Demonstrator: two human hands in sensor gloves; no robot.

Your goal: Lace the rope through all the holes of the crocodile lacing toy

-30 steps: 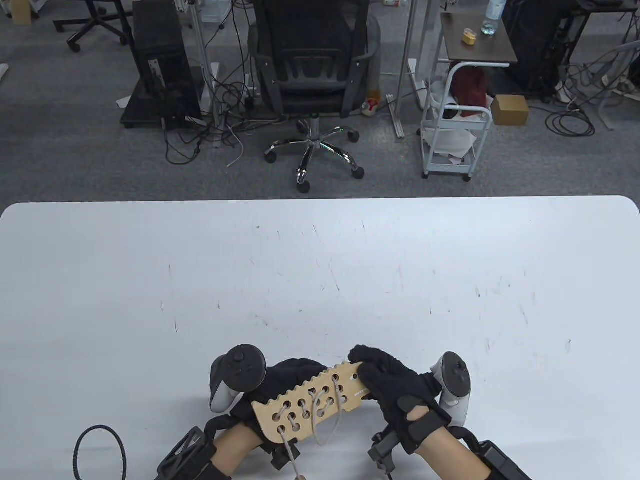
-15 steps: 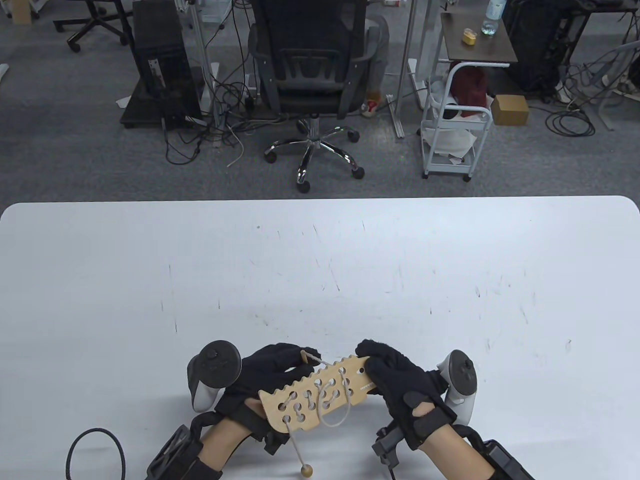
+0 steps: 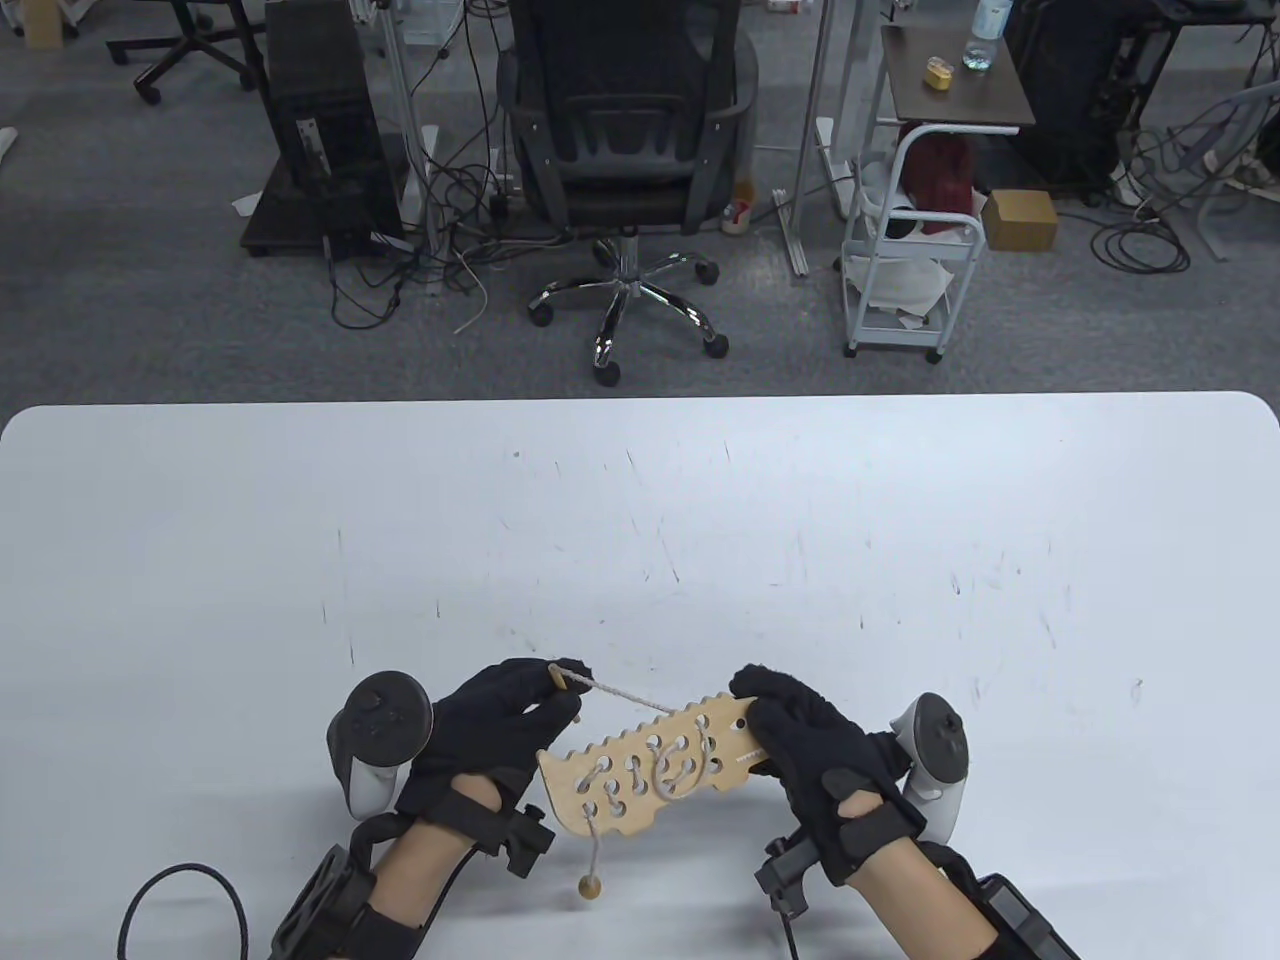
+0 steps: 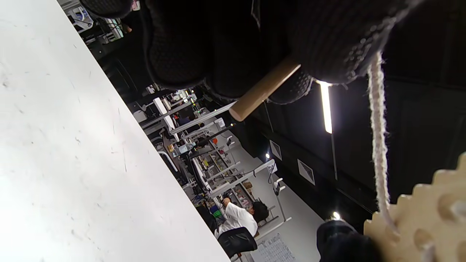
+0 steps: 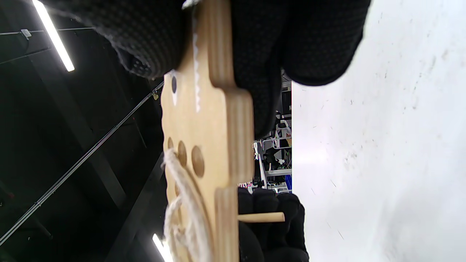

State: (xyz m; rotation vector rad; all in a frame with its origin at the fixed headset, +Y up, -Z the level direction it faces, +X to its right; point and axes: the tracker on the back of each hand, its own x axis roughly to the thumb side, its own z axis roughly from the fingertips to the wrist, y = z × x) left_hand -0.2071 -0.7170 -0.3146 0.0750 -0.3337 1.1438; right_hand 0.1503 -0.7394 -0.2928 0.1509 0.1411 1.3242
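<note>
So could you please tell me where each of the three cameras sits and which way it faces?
Table view: above, looking down at the white table; both the left hand and right hand show, gripping the wooden crocodile board.
Left wrist view: on its side, past left fingers pinching the wooden needle.
Right wrist view: along the board's edge, under right fingers.
Shared: board, needle and rope appear in all three.

Overhead camera faces down; tilted wrist cameras closely share the crocodile toy (image 3: 655,772).
</note>
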